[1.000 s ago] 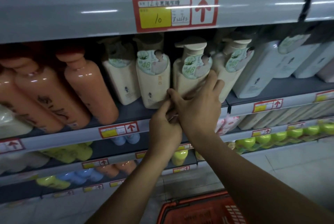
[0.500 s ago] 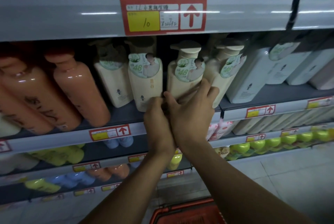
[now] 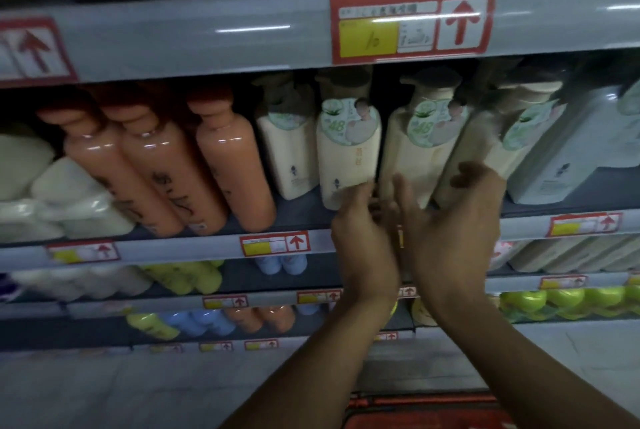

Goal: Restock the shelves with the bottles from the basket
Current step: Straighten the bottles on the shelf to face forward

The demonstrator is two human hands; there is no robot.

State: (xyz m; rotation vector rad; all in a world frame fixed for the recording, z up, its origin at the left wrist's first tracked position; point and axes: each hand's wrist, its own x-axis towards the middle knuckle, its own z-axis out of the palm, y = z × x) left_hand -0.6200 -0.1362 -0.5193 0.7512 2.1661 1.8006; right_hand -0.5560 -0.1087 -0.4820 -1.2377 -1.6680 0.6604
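Two relaxed, empty hands, left hand [image 3: 363, 241] and right hand [image 3: 453, 231], beside a shelved cream pump bottle [image 3: 408, 148]; red basket [image 3: 426, 411] below, contents unseen.

A dark gap [image 3: 384, 137] (narrow) separates two cream bottles [image 3: 348, 155]; orange bottles [image 3: 221, 165] crowd the left.

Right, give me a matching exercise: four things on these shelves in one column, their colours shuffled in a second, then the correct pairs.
Things:
1. round-topped bottles left of the hands
2. pump bottle with the 48 tag
3. caps low on the right
4. basket at the bottom edge

Colours:
A. bright green
B. red
C. orange
D. cream

Pairs: 1-C, 2-D, 3-A, 4-B
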